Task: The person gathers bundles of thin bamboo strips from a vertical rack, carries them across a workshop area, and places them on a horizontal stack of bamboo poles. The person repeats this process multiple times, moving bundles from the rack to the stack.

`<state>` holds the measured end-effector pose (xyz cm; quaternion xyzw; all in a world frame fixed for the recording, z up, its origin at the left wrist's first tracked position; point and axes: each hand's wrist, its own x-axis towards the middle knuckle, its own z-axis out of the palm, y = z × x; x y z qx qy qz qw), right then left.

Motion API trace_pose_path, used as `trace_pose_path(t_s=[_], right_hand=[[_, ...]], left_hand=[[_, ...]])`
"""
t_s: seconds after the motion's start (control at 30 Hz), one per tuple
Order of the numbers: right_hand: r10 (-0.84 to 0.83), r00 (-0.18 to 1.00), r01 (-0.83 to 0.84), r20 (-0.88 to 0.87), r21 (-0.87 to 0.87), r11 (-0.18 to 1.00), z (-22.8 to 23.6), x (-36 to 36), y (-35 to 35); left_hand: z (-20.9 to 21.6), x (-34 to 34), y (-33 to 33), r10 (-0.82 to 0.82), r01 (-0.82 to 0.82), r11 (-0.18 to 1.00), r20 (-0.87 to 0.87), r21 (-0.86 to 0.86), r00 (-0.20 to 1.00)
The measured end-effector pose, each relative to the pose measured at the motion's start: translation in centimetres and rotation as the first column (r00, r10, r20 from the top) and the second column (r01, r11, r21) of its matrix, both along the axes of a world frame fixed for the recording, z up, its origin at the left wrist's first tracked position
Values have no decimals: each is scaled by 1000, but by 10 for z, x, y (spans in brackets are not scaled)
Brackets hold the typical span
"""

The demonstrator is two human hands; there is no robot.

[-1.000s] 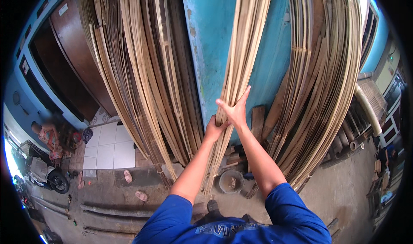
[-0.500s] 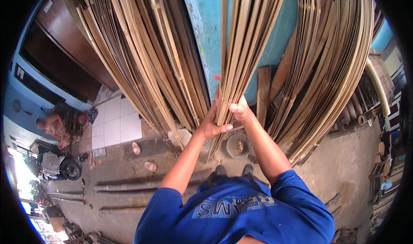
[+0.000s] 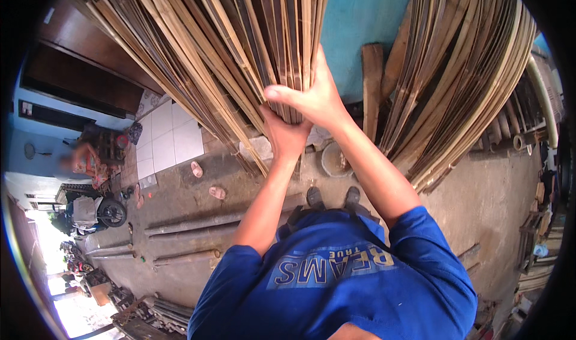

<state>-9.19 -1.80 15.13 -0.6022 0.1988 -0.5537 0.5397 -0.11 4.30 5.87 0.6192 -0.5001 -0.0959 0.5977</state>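
A bundle of long, thin bamboo strips [image 3: 295,46] stands upright before me, its top running out of the picture. My right hand [image 3: 318,103] grips it from the right side, with the thumb laid across the front. Just below, my left hand [image 3: 284,135] is wrapped round the lower part of the same bundle; some of its fingers are hidden behind the strips. Close beside the bundle on the left, a larger stack of bamboo strips [image 3: 180,58] leans against the wall. I cannot tell whether the two touch.
Another stack of strips [image 3: 468,88] leans at the right, near a wooden plank [image 3: 371,94]. A grey bucket [image 3: 336,160] stands by my feet. Bamboo poles [image 3: 198,223] and pink sandals [image 3: 197,170] lie on the floor. A person [image 3: 84,160] sits far left near a motorcycle [image 3: 99,211].
Both hands have moved left and farther from my body with the bundle, which is now beside the left stack. My right hand has shifted from the bundle's front to its right side.
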Motion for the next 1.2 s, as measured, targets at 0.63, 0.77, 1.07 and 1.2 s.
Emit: trace_pose_path(t_s=[0.63,0.77,1.07,1.2], right_hand=[[134,973,-140,-188,-21,990,-33,90,-108],[0,984,-5,-176,-31,1000,-42,110,-106],[175,984,-175,15,-10,984,-63,94,-120],[175,976,-172,-131,29,985,-37,104,-85]], left_hand=[[-27,149,-51,-244,318,943,-445,99,862],[-60,195,-62,-98,144,984,-354,106,930],[-56,195,-78,-164,222,969,-397,105,903],[-65,197,-68,-211,274,956,-396,108,894]])
